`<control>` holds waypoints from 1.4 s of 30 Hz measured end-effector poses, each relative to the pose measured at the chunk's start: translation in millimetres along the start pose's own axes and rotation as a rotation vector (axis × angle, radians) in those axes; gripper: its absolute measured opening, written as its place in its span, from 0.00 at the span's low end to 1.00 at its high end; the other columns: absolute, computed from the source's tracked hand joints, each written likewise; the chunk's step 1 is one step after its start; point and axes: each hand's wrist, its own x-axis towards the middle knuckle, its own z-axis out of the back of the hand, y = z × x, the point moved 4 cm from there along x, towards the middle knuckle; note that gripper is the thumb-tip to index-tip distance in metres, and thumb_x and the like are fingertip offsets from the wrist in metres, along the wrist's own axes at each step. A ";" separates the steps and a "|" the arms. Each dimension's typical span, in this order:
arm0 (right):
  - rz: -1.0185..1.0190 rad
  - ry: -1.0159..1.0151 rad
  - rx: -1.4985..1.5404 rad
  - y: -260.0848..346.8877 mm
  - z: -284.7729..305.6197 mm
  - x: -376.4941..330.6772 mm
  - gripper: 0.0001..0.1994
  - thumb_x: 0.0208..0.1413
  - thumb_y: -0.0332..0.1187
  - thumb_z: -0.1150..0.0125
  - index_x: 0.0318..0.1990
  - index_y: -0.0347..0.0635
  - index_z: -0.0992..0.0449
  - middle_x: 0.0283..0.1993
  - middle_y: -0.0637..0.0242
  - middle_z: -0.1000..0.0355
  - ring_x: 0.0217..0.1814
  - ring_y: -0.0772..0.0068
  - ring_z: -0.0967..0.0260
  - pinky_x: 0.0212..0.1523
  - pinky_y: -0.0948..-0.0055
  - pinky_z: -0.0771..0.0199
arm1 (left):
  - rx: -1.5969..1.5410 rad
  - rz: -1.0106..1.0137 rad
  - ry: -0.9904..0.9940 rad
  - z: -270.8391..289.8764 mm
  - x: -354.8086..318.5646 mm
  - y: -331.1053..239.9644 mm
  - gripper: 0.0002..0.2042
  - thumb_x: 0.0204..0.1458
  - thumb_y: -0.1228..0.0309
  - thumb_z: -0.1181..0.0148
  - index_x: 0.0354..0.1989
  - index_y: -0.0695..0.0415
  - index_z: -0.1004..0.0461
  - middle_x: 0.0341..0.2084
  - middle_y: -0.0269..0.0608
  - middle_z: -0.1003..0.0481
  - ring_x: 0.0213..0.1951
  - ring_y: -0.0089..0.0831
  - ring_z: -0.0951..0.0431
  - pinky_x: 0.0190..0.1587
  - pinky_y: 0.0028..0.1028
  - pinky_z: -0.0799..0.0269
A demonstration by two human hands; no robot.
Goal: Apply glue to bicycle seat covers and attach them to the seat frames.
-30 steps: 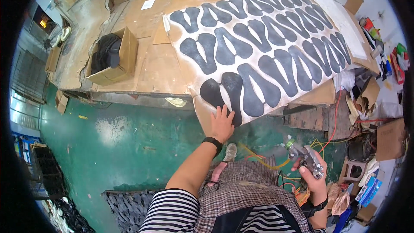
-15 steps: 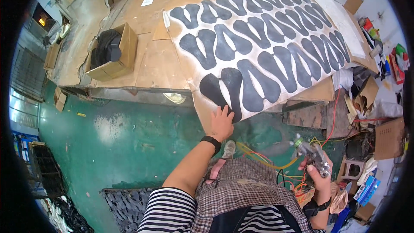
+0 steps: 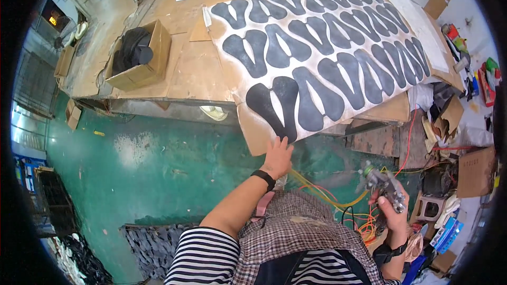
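Rows of dark grey, two-lobed V-shaped flat pieces [image 3: 316,100] lie on a white sheet whose surface is stained brown around them. The nearest left piece [image 3: 273,106] is blacker than the others. At its narrow lower tip, by the table's front edge, are the fingertips of my left hand [image 3: 278,157]; its fingers are stretched out, and they seem to touch the tip. My right hand [image 3: 393,212] is wrapped round a metal spray gun [image 3: 384,187] with a green part on top, held low at the right, away from the table. Hoses [image 3: 346,202] run near it.
A cardboard box [image 3: 153,63] with dark material stands on the cardboard-covered table [image 3: 193,76]. Below lies a green floor [image 3: 158,174] with a mat of dark pieces [image 3: 156,248]. Boxes, a stool [image 3: 429,208] and loose clutter crowd the right side.
My left hand has drawn back toward me, from lying over the black piece's lower part to its tip. My right hand still holds the spray gun in nearly the same place.
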 end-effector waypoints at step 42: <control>-0.041 0.094 -0.083 2.0 10.4 -18.4 0.28 0.50 0.34 0.33 0.57 0.31 0.32 0.40 0.60 0.26 0.35 0.73 0.26 0.40 0.73 0.24 | -2.194 -0.936 0.055 330.9 -174.6 -96.0 0.04 0.52 0.74 0.38 0.34 0.59 0.18 0.27 0.43 0.28 0.28 0.37 0.29 0.26 0.33 0.35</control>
